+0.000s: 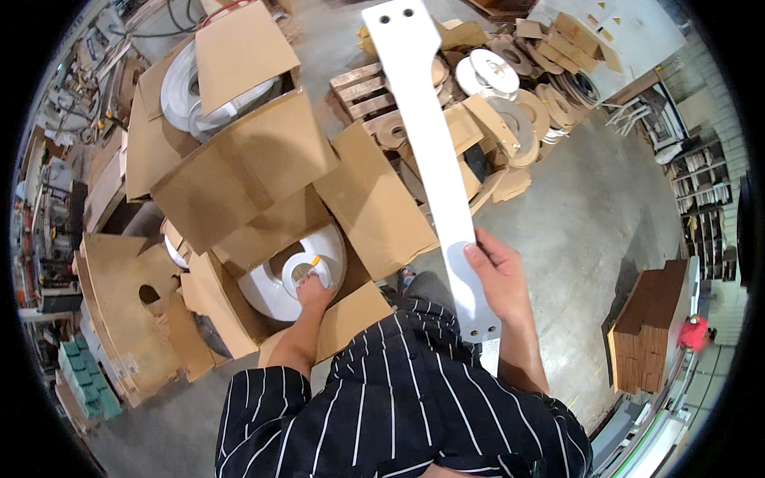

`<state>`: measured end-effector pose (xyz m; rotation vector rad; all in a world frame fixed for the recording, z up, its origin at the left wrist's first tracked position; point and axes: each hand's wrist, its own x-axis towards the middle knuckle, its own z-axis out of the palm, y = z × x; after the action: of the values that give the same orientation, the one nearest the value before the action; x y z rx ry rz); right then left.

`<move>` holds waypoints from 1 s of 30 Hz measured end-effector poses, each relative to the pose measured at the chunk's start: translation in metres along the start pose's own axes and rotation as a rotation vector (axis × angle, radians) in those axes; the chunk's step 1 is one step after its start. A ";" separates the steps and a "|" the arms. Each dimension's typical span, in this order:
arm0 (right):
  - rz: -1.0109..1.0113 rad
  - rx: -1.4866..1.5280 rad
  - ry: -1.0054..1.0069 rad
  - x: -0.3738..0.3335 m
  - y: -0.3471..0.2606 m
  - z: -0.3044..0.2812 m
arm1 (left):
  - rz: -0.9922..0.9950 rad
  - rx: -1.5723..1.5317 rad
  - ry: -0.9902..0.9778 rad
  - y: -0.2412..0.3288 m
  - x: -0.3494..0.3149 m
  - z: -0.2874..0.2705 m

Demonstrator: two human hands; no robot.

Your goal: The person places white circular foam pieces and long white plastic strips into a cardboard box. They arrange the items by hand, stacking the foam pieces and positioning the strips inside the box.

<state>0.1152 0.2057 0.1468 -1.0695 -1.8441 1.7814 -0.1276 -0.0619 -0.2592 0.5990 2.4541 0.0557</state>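
My right hand (500,279) grips a long white board (426,151) near its lower end, thumb on its face. The board slants up and away, widens at its far end, and has small holes at both ends. Down in an open cardboard box (358,315), my left hand (314,293) has its fingers closed around the edge of the inner ring of a large white roll (267,296). The fingertips are partly hidden. A small orange piece (316,260) shows on the ring, just beyond those fingers.
Another open carton (247,171) with white rolls (182,88) stands behind. Brown and white coils (488,72) pile up beside a wooden pallet (362,92) at the back. Stacked brown boards (649,327) stand at the right, green bins (82,374) at the left.
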 end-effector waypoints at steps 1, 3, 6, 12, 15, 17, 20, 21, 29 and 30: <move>0.048 0.035 0.039 0.002 0.004 -0.006 | -0.033 -0.009 0.033 0.013 -0.009 -0.007; 0.078 0.006 0.047 0.010 0.008 -0.018 | -0.012 -0.105 0.160 0.020 -0.022 -0.011; 0.060 0.011 -0.012 0.041 0.002 -0.045 | 0.091 -0.363 0.237 0.059 -0.034 -0.034; -0.101 0.323 -0.513 0.125 -0.024 -0.095 | 0.553 -1.075 0.131 0.255 -0.132 -0.236; -0.093 0.438 -0.691 0.157 -0.045 -0.128 | 0.887 -1.282 0.113 0.357 -0.164 -0.300; -0.111 0.483 -0.756 0.174 -0.052 -0.150 | 0.856 -1.235 0.175 0.394 -0.173 -0.311; -0.143 0.435 -0.763 0.195 -0.060 -0.184 | 0.821 -1.250 0.206 0.432 -0.171 -0.309; -0.137 0.438 -0.762 0.199 -0.061 -0.192 | 0.822 -1.255 0.213 0.442 -0.169 -0.308; -0.128 0.465 -0.752 0.227 -0.068 -0.234 | 0.856 -1.299 0.226 0.494 -0.153 -0.309; -0.126 0.466 -0.757 0.230 -0.070 -0.236 | 0.850 -1.308 0.230 0.497 -0.152 -0.310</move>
<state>0.1157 0.5393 0.1909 -0.0910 -1.6324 2.5705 0.0061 0.3484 0.1652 0.9100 1.5990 1.9095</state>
